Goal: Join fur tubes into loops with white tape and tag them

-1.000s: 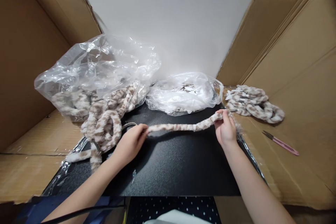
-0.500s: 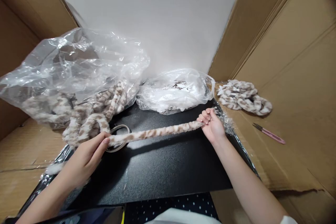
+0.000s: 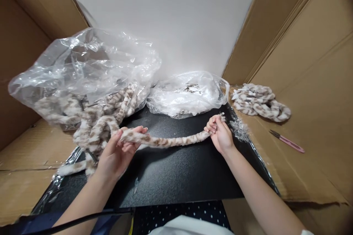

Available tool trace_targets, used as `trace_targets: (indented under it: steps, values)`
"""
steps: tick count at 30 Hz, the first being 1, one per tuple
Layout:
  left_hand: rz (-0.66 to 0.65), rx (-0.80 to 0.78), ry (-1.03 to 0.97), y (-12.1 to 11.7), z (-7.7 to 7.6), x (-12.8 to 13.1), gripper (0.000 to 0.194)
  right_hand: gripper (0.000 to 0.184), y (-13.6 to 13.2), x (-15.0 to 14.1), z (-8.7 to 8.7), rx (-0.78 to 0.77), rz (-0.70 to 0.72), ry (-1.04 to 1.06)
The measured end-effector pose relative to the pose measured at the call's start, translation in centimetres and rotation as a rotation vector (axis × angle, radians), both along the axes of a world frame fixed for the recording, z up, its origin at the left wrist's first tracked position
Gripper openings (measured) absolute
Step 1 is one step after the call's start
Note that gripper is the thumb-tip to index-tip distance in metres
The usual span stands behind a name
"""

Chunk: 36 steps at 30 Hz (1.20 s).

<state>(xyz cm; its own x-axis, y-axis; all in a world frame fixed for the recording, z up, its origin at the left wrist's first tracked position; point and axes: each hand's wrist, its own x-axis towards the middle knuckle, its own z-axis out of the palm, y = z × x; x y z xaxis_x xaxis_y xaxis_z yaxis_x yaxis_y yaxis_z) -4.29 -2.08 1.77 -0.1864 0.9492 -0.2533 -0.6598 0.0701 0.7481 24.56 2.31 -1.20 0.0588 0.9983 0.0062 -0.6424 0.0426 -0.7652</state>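
Note:
A fluffy white tube (image 3: 176,141) with brown spots stretches between my two hands above the black table. My left hand (image 3: 118,150) is turned palm up, fingers partly spread, with the tube lying across them and the thumb against it. Closed in a fist, my right hand (image 3: 218,133) grips the other end, and a small frayed tip pokes out above the fingers. Just left of my left hand lies a heap of similar fluffy tubes (image 3: 106,126), some looped, spilling from a large clear plastic bag (image 3: 91,69).
A smaller clear bag (image 3: 184,99) with white pieces sits at the table's back. On the cardboard at right are a bundle of fluffy tubes (image 3: 261,102) and pink-handled snips (image 3: 288,143). Loose fluff (image 3: 239,129) clings near the black table's (image 3: 176,180) right edge. Cardboard walls flank both sides.
My left hand slid along the tube to the left, then turned palm up beneath it. A pale ring seen beside it half a second ago is now out of sight. The tube sags slightly.

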Motion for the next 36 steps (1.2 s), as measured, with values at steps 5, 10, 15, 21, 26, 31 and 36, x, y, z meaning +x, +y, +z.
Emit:
trace_targets:
  steps: [5, 10, 15, 21, 26, 31, 36]
  values:
    - [-0.07, 0.107, -0.315, 0.2, 0.4, 1.0, 0.034, 0.034, 0.0, 0.1, -0.2, -0.015, -0.008, 0.004]
    - [-0.054, 0.111, -0.313, 0.5, 0.5, 0.4, 0.041, 0.034, -0.2, -0.2, 0.0, -0.023, 0.009, -0.009]
    - [-0.036, 0.11, -0.279, 0.5, 0.5, 0.5, 0.041, 0.028, -0.5, -0.5, 0.0, -0.051, 0.03, 0.001]
    - [-0.03, 0.138, -0.275, 0.5, -0.3, 0.1, 0.034, 0.026, -0.5, -0.5, -0.4, -0.038, 0.046, -0.082]
    - [-0.017, 0.144, -0.265, 0.6, -0.4, -0.6, 0.031, 0.021, -0.5, -0.4, -0.5, -0.006, 0.0, -0.179]
    - [0.005, 0.147, -0.27, 0.5, -0.1, -1.8, 0.027, 0.02, -0.2, 0.2, -0.4, -0.024, -0.054, -0.107]
    - [0.02, 0.155, -0.336, 0.2, 0.2, -3.3, 0.021, 0.028, 0.3, 1.0, 0.3, -0.122, -0.035, 0.09]
